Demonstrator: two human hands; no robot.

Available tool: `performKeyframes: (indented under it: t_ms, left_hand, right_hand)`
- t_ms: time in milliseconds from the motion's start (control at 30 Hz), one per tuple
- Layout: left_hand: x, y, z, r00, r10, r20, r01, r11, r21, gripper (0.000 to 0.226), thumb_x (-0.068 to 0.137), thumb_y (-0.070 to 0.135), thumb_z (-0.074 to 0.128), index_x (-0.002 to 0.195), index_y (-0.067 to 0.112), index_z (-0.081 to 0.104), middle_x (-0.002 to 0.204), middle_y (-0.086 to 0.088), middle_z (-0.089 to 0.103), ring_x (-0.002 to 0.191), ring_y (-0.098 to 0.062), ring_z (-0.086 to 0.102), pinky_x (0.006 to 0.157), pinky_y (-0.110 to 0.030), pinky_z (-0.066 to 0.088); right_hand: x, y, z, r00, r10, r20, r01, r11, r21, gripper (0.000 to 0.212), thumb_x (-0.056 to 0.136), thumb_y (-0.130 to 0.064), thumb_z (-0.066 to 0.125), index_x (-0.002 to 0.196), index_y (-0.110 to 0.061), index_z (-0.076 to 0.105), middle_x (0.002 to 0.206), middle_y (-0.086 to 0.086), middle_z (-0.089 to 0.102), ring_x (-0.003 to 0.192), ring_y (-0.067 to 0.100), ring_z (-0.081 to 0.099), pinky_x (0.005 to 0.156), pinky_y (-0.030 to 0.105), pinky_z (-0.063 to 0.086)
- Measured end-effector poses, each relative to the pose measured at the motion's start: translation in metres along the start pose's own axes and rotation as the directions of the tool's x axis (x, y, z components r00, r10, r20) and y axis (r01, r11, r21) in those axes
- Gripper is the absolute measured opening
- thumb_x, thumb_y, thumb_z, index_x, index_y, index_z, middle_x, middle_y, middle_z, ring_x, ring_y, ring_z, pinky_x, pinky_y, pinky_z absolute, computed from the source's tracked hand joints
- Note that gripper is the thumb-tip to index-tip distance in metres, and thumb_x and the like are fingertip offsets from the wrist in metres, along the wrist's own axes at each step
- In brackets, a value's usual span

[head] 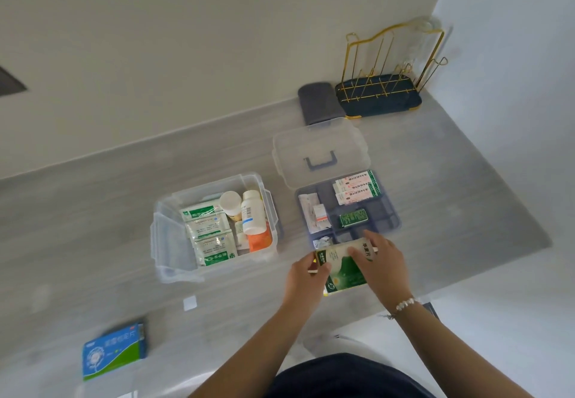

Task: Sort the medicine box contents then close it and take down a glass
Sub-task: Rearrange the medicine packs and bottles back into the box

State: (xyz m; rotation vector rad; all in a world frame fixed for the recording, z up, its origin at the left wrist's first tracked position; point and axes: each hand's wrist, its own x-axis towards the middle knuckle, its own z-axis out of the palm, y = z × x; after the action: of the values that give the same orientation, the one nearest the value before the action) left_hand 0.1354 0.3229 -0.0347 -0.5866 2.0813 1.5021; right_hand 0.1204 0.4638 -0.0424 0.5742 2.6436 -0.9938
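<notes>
**Both hands on a green medicine carton at the open tray**

Head view: the left hand [306, 273] and the right hand [381, 262] hold one green and white carton [343, 268] between them, at the near edge of the blue divided tray [390, 211]. The left fingers [322, 268] pinch the carton's left end; the right fingers [357, 251] curl over its top face. A bead bracelet [404, 304] sits on the right wrist.

The tray lies on the grey table [93, 226], its clear lid [320, 155] with a blue handle swung open toward the wall. In its compartments lie two white and green boxes [357, 187] at the far right, a small dark green box [353, 217] in the middle, and white packets [315, 214] on the left.

Just left of the tray stands the clear deep bin [174, 242], open. It holds a row of green and white sachets [208, 232] on the left, two white bottles [249, 211] and an orange box [259, 240] on the right.

A blue and green box [113, 351] lies apart at the table's near left. In the far corner stands a gold wire rack [389, 77] on a dark base, a glass [424, 39] upturned on it, with a grey rolled cloth [319, 102] just beside it.
</notes>
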Motion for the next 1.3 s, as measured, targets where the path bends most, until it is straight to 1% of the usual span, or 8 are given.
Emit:
performKeyframes:
  t_ms: [133, 267, 600, 700, 933, 1067, 1133, 1300]
  left_hand:
    - [-0.005, 0.006, 0.001, 0.998, 0.057, -0.023, -0.057, 0.998, -0.014, 0.021, 0.092, 0.021, 0.052, 0.112, 0.026, 0.058, 0.098, 0.01, 0.062, 0.077, -0.003, 0.059, 0.047, -0.005, 0.044]
    - [-0.01, 0.014, -0.012, 0.992, 0.111, -0.057, -0.115, 0.99, -0.087, 0.019, 0.093, 0.021, 0.052, 0.11, 0.029, 0.054, 0.101, 0.006, 0.064, 0.085, -0.007, 0.063, 0.061, -0.016, 0.055]
    - [-0.015, 0.026, -0.092, 0.944, 0.269, -0.19, -0.299, 0.942, -0.152, 0.04, 0.096, 0.017, 0.045, 0.136, 0.02, 0.045, 0.107, -0.002, 0.065, 0.083, -0.007, 0.063, 0.066, -0.021, 0.057]
    - [-0.015, 0.019, -0.122, 0.927, 0.278, -0.251, -0.325, 0.93, -0.172, 0.037, 0.096, 0.018, 0.044, 0.132, 0.022, 0.049, 0.1, 0.005, 0.067, 0.089, -0.006, 0.064, 0.073, -0.024, 0.058]
    - [-0.01, -0.006, -0.182, 0.863, 0.192, -0.467, -0.273, 0.956, -0.11, 0.029, 0.095, 0.028, 0.047, 0.123, 0.025, 0.043, 0.084, 0.01, 0.062, 0.07, -0.002, 0.059, 0.051, -0.007, 0.044]
    - [-0.004, -0.024, -0.217, 0.838, 0.224, -0.498, -0.195, 0.975, 0.109, 0.03, 0.093, 0.03, 0.049, 0.122, 0.021, 0.053, 0.124, -0.002, 0.05, 0.11, -0.014, 0.053, 0.087, -0.028, 0.049]
    - [0.001, -0.036, -0.232, 0.831, 0.213, -0.514, -0.155, 0.976, 0.153, 0.037, 0.092, 0.027, 0.052, 0.127, 0.017, 0.052, 0.131, -0.006, 0.041, 0.125, -0.021, 0.038, 0.106, -0.039, 0.036]
    - [0.014, -0.058, -0.25, 0.863, 0.152, -0.482, -0.13, 0.988, 0.079, 0.044, 0.091, 0.026, 0.053, 0.134, 0.022, 0.045, 0.137, -0.006, 0.036, 0.127, -0.021, 0.037, 0.108, -0.04, 0.034]
  right_hand:
    - [-0.002, -0.001, -0.002, 0.999, 0.002, -0.037, 0.0, 0.999, 0.044, 0.052, 0.084, -0.039, 0.059, 0.131, -0.02, 0.047, 0.124, 0.006, 0.058, 0.106, 0.022, 0.055, 0.083, 0.036, 0.053]
    - [-0.006, -0.015, -0.001, 0.995, -0.053, -0.081, 0.065, 0.986, 0.156, 0.05, 0.083, -0.036, 0.062, 0.129, -0.022, 0.049, 0.115, 0.003, 0.058, 0.089, 0.011, 0.051, 0.059, 0.012, 0.04]
    - [-0.026, -0.094, 0.002, 0.962, -0.223, -0.159, 0.264, 0.91, 0.319, 0.047, 0.083, -0.031, 0.064, 0.127, -0.024, 0.052, 0.107, -0.006, 0.056, 0.092, 0.009, 0.055, 0.071, 0.013, 0.044]
    - [-0.03, -0.122, 0.015, 0.959, -0.253, -0.128, 0.283, 0.885, 0.371, 0.045, 0.082, -0.029, 0.065, 0.125, -0.019, 0.055, 0.108, -0.002, 0.063, 0.092, 0.012, 0.06, 0.074, 0.016, 0.048]
    - [-0.036, -0.172, 0.061, 0.945, -0.299, 0.131, 0.189, 0.827, 0.53, 0.045, 0.081, -0.022, 0.067, 0.124, -0.029, 0.054, 0.098, -0.004, 0.068, 0.084, 0.003, 0.066, 0.064, 0.01, 0.052]
    - [-0.029, -0.193, 0.085, 0.946, -0.28, 0.161, 0.183, 0.876, 0.447, 0.044, 0.08, -0.019, 0.069, 0.12, -0.03, 0.056, 0.094, -0.013, 0.061, 0.078, -0.002, 0.06, 0.056, 0.009, 0.047]
    - [-0.024, -0.198, 0.094, 0.953, -0.26, 0.154, 0.194, 0.918, 0.347, 0.043, 0.079, -0.019, 0.068, 0.12, -0.028, 0.055, 0.102, -0.009, 0.061, 0.081, 0.004, 0.06, 0.063, 0.016, 0.048]
    - [-0.02, -0.199, 0.115, 0.951, -0.222, 0.216, 0.208, 0.975, 0.084, 0.042, 0.081, -0.022, 0.065, 0.12, -0.021, 0.051, 0.097, 0.004, 0.063, 0.078, 0.019, 0.059, 0.068, 0.03, 0.05]
